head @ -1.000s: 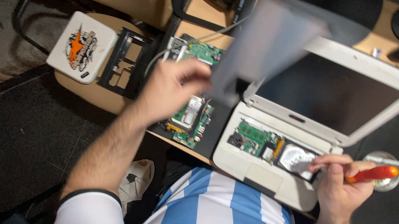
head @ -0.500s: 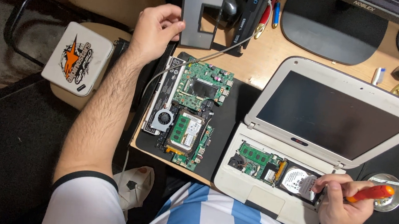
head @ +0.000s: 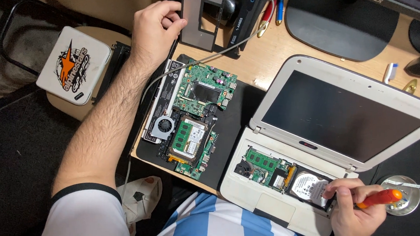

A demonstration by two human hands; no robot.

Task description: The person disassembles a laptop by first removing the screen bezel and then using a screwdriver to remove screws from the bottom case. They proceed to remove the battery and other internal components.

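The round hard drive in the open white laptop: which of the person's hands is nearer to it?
Right. The right hand, gripping an orange-handled screwdriver, rests at the hard drive's edge. The left hand is far off, at the grey panel on the desk's far side.

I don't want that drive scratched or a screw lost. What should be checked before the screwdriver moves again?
1. Right hand grips the orange-handled screwdriver: ok.
2. Tip seated in a screw at the hard drive: cannot tell, fingers hide it.
3. White laptop steadied by the other hand: not ok; left hand rests by the grey panel at the desk's far side.
4. Metal dish close by for screws: ok.
5. Bare motherboard apart from the laptop: ok.
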